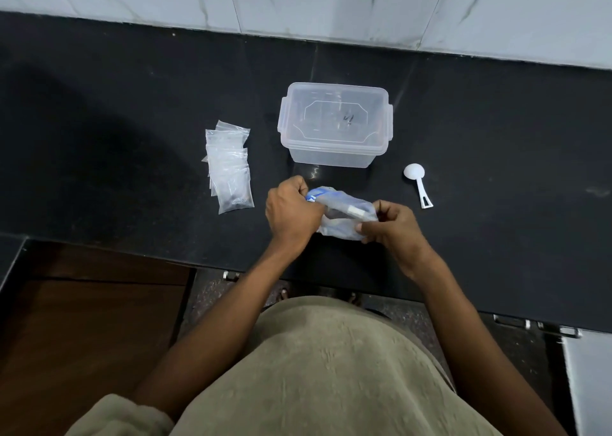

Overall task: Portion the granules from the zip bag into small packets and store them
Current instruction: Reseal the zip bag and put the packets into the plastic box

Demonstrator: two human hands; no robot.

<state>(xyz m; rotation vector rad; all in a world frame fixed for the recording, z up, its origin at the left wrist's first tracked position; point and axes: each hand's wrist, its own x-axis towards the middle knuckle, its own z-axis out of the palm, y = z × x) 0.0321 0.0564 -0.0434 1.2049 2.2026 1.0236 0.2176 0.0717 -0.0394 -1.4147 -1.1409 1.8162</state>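
Translucent plastic zip bag with blue seal strip (344, 215) at near-centre of black counter (132, 110), held at both ends: left hand (291, 212) fingers curled on seal end, right hand (392, 228) fingers pinching opposite end. Risk: seal pops abruptly, bag tips, granules spill. Count: one bag, one lidded clear plastic box (334, 124) far side, one white plastic scoop (418, 185) right, one stack of small clear packets (230, 167) left, number unclear.

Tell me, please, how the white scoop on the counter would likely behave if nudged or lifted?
The scoop looks like thin plastic, so probably light and stiff. Lying on the smooth counter, it would likely slide or pivot on its round bowl.
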